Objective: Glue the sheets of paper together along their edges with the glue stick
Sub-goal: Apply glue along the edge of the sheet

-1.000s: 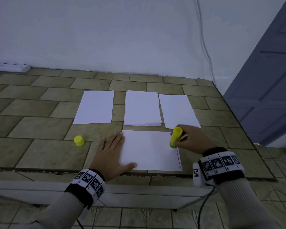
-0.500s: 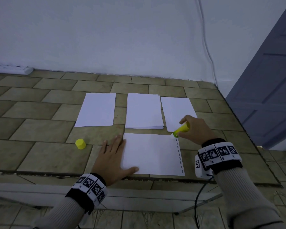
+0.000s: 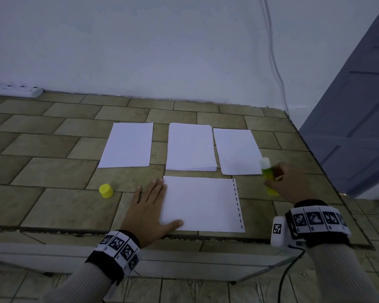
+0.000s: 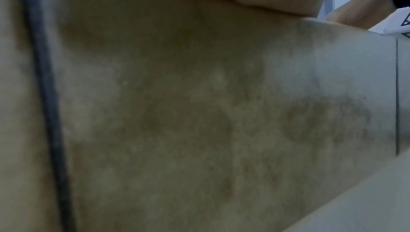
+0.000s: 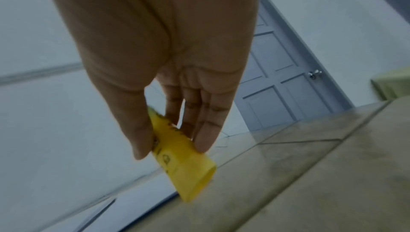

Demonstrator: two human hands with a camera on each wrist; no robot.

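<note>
A white sheet with a dashed strip along its right edge lies nearest me on the tiled table. My left hand lies flat on its left edge, fingers straight. My right hand grips the uncapped yellow glue stick, white tip up, to the right of the sheet and lifted off it. In the right wrist view the thumb and fingers pinch the yellow tube. Behind lie a single sheet, a paper stack and another sheet. The yellow cap stands to the left.
A white power strip lies at the back left against the wall. A cable runs down the wall at the right. A blue-grey door stands beyond the table's right edge. The table's front edge is just under my wrists.
My right hand drew the glue stick up the sheet's right edge, then lifted it off and swung it out to the right with the tip upward. The left hand has stayed put.
</note>
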